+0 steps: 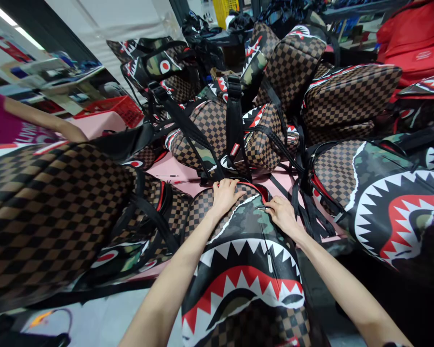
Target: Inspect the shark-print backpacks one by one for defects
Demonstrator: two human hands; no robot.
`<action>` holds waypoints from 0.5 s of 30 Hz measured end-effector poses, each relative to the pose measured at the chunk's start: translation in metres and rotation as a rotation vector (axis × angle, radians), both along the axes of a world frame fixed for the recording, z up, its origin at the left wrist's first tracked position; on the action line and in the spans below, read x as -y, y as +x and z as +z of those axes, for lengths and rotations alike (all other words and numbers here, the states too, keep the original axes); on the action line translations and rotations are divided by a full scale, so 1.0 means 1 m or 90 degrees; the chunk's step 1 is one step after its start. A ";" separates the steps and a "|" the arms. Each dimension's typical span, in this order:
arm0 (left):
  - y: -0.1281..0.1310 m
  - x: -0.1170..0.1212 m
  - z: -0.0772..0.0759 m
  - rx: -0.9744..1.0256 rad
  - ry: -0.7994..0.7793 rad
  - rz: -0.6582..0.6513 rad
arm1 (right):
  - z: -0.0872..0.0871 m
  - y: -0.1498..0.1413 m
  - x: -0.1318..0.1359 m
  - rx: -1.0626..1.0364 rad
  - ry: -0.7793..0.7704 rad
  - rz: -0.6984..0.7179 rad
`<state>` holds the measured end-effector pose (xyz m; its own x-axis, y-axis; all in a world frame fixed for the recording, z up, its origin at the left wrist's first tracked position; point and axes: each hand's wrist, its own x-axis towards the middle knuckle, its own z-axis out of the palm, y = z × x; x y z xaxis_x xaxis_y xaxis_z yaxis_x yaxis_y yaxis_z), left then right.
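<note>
A backpack [244, 250] with a brown check, camouflage and a red-and-white shark mouth stands in front of me, its red-edged top zip partly apart. Over its top edge curls my left hand [224, 196], fingers behind and thumb on the front panel. My right hand [282, 215] is pinched at the upper right of the same bag. From its fingertips a small pointed metal tool [262, 208] sticks out over the camouflage panel; its exact kind is unclear. Below it, a pale zip pull [269, 262] hangs on the bag's front.
Matching backpacks crowd the pink table [181, 168]: a large checked one [54, 207] at left, a shark-mouth one [394, 202] at right, a heap [260, 96] behind. Loose black straps [311, 217] lie beside my bag. Another person's arm [39, 113] reaches in at left, near a red crate [125, 108].
</note>
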<state>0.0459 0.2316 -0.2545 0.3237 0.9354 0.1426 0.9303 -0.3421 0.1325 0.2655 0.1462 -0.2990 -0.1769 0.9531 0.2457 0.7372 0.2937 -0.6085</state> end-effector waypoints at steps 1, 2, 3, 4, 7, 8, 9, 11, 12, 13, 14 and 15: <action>0.000 0.000 -0.002 0.000 0.003 0.000 | 0.001 -0.001 -0.001 0.011 0.001 0.009; 0.000 0.001 -0.004 0.003 0.009 0.000 | 0.001 -0.001 -0.002 0.023 0.003 0.018; 0.000 0.001 -0.005 0.007 0.014 0.001 | 0.002 -0.001 -0.003 0.036 0.005 0.026; 0.000 0.002 -0.006 0.011 0.016 0.001 | 0.003 -0.001 -0.003 0.045 0.006 0.033; 0.000 0.002 -0.005 0.021 0.018 -0.004 | 0.003 -0.002 -0.004 0.017 -0.005 0.041; -0.001 0.002 -0.004 0.024 0.019 -0.005 | 0.002 -0.002 -0.004 -0.004 -0.010 0.038; -0.001 0.001 -0.004 0.026 0.020 -0.005 | 0.002 -0.003 -0.004 -0.024 -0.014 0.035; -0.001 0.001 -0.004 0.028 0.023 -0.006 | 0.000 -0.005 -0.003 -0.055 -0.019 0.025; -0.001 0.001 -0.004 0.027 0.024 -0.007 | 0.000 -0.006 -0.003 -0.072 -0.021 0.021; -0.001 0.001 -0.004 0.026 0.025 -0.008 | -0.001 -0.006 -0.003 -0.095 -0.026 0.016; -0.001 0.002 -0.004 0.025 0.025 -0.009 | -0.001 -0.006 -0.003 -0.122 -0.033 0.009; -0.001 0.002 -0.003 0.024 0.026 -0.009 | -0.002 -0.004 -0.004 -0.152 -0.043 0.000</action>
<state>0.0451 0.2294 -0.2574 0.3308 0.9238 0.1929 0.9199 -0.3613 0.1527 0.2614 0.1506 -0.3009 -0.1211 0.9688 0.2163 0.5702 0.2463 -0.7838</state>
